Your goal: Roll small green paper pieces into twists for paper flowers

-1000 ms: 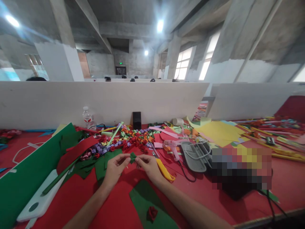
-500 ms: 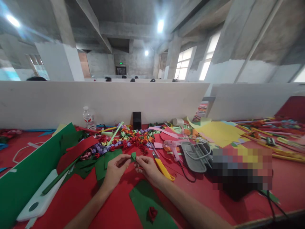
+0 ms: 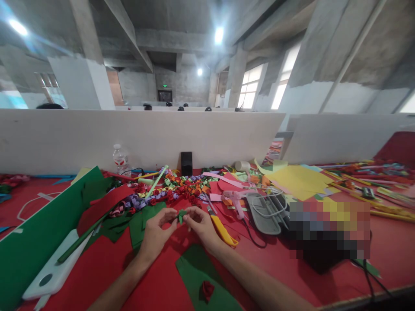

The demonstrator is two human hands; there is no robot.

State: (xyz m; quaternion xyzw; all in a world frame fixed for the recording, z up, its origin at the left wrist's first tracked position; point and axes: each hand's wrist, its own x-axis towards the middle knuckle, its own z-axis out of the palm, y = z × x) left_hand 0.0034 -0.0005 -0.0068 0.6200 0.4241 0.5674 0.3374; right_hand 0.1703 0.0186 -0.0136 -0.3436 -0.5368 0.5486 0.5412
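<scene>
A small folded piece of green paper (image 3: 182, 215) is pinched between my two hands above the red tabletop. My left hand (image 3: 158, 231) grips its left side with thumb and forefinger. On the other side, my right hand (image 3: 201, 225) holds it with thumb and fingertips. Below them lies a green paper sheet (image 3: 197, 265) with a dark red paper rose (image 3: 206, 290) on it. Just right of my right hand rests a yellow utility knife (image 3: 223, 231). Green paper pieces (image 3: 139, 231) lie behind my left hand.
A pink glue gun (image 3: 238, 201) lies by an open grey case (image 3: 264, 214). Small coloured paper pieces (image 3: 181, 188) heap at the back, near a black phone (image 3: 186, 163) and water bottle (image 3: 119, 159). A green board (image 3: 42, 233) and a white power bank-like slab (image 3: 48, 276) are left.
My fingers have shifted on the green paper, which now shows a pointed tip hanging downward. My right fingers have risen slightly and curled closer around it.
</scene>
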